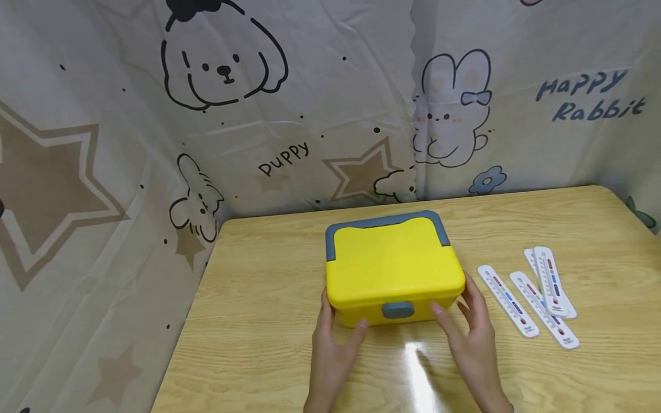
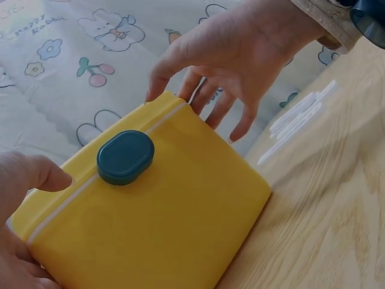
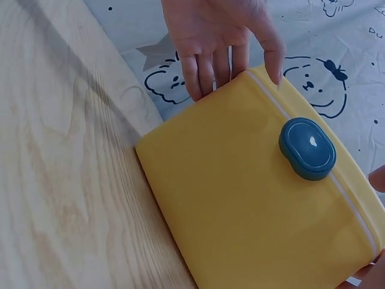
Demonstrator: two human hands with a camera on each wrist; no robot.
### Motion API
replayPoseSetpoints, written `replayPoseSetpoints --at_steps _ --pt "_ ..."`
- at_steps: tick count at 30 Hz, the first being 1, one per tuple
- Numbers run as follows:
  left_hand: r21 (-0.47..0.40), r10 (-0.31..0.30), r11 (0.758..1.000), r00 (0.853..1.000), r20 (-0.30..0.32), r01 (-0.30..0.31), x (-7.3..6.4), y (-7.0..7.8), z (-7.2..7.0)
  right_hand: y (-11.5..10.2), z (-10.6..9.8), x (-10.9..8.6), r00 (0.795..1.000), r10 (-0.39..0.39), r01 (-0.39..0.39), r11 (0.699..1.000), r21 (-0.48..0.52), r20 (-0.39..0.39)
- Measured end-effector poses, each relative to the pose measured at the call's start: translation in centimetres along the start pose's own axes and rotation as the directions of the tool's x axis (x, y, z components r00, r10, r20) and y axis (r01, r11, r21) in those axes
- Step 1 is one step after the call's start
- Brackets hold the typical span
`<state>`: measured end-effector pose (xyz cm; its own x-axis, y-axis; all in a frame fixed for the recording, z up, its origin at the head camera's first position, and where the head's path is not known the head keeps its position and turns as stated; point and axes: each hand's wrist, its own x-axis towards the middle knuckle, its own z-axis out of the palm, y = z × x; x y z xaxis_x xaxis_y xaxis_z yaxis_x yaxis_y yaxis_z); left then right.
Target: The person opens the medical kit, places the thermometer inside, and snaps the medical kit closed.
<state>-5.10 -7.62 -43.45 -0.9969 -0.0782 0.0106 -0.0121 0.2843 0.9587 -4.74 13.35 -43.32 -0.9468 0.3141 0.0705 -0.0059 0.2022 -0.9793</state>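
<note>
A yellow box (image 1: 395, 264) with its lid down stands on the table. Its grey-blue handle (image 1: 382, 218) lies along the back of the lid, and an oval blue latch (image 2: 126, 157) sits on the front. My left hand (image 1: 330, 355) holds the left front corner, thumb at the front and fingers along the side. At the opposite corner my right hand (image 1: 472, 344) grips likewise, its thumb near the lid's edge. The left wrist view shows the right hand's fingers (image 2: 222, 105) spread against the side wall. In the right wrist view the left thumb (image 3: 274, 57) touches the lid.
Several white thermometer strips lie right of the box, one apart (image 1: 508, 301) and others overlapping (image 1: 549, 281). The wooden table (image 1: 248, 344) meets a printed cloth (image 1: 310, 103) at its back and left edges.
</note>
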Motion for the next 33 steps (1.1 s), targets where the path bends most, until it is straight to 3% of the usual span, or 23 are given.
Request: replayPoseSetpoints --at_steps 5,10,25,33 --pt "0.034 -0.009 0.999 1.0 0.026 0.008 -0.7 0.4 0.3 0.1 -0.8 -0.7 0.999 0.022 -0.023 1.0 -0.019 -0.023" --pt "0.091 -0.059 0.994 0.996 0.059 0.054 -1.4 0.8 0.6 0.1 -1.4 -1.4 0.998 0.035 -0.036 0.999 -0.027 -0.046" --pt "0.101 -0.024 0.995 0.998 0.065 0.017 -1.3 0.3 1.0 0.7 -1.6 -1.9 0.998 -0.009 0.006 0.999 -0.04 -0.07" --pt "0.084 -0.006 0.996 0.995 0.095 -0.002 -1.2 0.2 1.0 0.6 -1.8 -2.2 0.995 0.01 -0.016 0.998 -0.056 -0.103"
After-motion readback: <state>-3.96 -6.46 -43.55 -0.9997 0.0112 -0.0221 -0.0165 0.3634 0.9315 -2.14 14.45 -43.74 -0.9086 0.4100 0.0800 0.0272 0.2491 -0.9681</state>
